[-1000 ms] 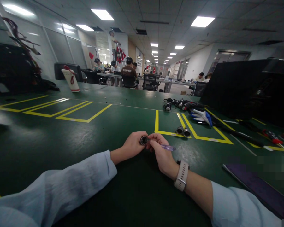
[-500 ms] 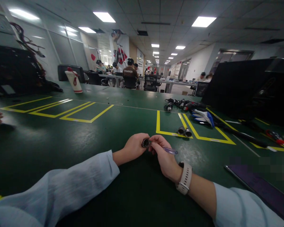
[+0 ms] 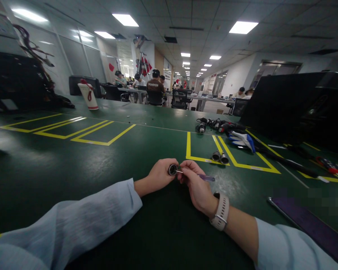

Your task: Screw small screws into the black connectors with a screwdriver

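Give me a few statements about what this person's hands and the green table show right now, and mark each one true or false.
1. The left hand holds a small round metal cylinder. True.
2. The right hand holds a red hammer. False: it holds a slim screwdriver with a clear purple handle, its tip at the cylinder.
3. A pale wristwatch sits on the right wrist. True.
4. Two small metal cylinders lie by the yellow floor-tape lines on the green table. True.
5. The blue and white gloves are worn on the hands. False: they lie on the table, farther off.
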Demonstrator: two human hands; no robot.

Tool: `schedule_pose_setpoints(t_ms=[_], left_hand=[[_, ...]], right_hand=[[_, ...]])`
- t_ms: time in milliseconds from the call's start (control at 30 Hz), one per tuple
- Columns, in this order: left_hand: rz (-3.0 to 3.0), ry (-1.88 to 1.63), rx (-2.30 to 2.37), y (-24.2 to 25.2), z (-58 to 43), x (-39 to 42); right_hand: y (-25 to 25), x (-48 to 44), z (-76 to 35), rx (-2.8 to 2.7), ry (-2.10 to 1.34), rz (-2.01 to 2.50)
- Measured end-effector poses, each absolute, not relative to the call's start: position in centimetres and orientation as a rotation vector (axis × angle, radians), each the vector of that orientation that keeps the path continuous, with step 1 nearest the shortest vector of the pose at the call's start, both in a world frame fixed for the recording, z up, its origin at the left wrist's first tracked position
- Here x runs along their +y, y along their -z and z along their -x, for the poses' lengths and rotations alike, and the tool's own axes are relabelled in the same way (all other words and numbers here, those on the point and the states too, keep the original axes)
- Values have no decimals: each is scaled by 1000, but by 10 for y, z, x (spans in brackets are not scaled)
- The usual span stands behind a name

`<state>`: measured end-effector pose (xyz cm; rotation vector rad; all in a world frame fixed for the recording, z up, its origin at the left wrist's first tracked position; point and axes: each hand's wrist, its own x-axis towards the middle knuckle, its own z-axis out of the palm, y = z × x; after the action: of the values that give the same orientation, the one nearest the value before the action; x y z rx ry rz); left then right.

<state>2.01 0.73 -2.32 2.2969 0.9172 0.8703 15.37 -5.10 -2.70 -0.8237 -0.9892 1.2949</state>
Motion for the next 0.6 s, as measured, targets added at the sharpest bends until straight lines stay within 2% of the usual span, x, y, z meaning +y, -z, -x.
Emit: schedule_pose_setpoints(t_ms=[167, 600], left_hand=[[-2438, -840, 1023, 20, -20, 4], [-2203, -1049, 979, 28, -21, 15]], right_hand=[[27, -53, -150, -1123, -1170, 929], [20, -37, -134, -641, -1419, 820]])
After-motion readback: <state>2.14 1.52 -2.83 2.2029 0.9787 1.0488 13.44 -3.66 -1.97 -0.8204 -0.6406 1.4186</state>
